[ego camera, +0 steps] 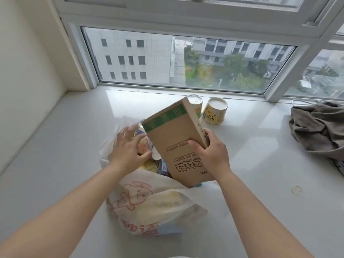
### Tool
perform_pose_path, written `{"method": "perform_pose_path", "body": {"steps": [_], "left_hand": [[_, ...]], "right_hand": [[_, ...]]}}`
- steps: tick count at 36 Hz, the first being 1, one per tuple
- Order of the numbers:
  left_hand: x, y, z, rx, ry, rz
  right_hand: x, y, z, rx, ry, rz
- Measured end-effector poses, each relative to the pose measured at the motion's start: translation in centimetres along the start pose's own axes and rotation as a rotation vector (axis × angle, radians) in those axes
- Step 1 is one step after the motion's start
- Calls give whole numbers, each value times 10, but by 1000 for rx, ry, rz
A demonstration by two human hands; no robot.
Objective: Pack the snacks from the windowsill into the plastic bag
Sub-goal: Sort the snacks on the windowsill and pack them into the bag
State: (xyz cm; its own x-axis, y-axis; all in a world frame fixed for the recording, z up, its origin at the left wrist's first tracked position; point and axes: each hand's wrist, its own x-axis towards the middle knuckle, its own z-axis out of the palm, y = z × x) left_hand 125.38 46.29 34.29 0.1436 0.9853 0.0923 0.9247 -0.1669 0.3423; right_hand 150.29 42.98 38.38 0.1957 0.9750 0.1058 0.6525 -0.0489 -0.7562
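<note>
Lying nearest on the white windowsill point(251, 155): plastic bag point(149, 207), white with red print, mouth open, packets visible inside. Left hand point(128, 148): fingers spread, relaxed, at the bag's mouth, gripping nothing. Right hand point(212, 153): thumb and fingers clasping a brown cardboard box point(176, 144), tilted, lower end in the bag. Behind: two cups, one silver-lidded point(195, 102), mostly hidden; one yellow cup point(216, 111), upside down. Far right: grey cloth point(320, 127). Beyond: window point(186, 60).

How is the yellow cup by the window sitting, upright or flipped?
Flipped: the yellow cup stands upside down on the windowsill, white base facing up.
</note>
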Motion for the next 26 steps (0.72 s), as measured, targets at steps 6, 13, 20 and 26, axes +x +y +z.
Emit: {"method": "perform_pose_path", "body": {"steps": [6, 13, 20, 26], "left_hand": [[-40, -20, 20, 221, -53, 519], [-64, -27, 9, 192, -263, 472], [-108, -51, -22, 162, 7, 521], [-128, -51, -29, 134, 127, 589]], "right_hand": [[0, 6, -2, -13, -20, -52], [5, -1, 1, -6, -104, -138], [13, -12, 5, 163, -178, -75], [17, -35, 12, 295, -182, -81]]}}
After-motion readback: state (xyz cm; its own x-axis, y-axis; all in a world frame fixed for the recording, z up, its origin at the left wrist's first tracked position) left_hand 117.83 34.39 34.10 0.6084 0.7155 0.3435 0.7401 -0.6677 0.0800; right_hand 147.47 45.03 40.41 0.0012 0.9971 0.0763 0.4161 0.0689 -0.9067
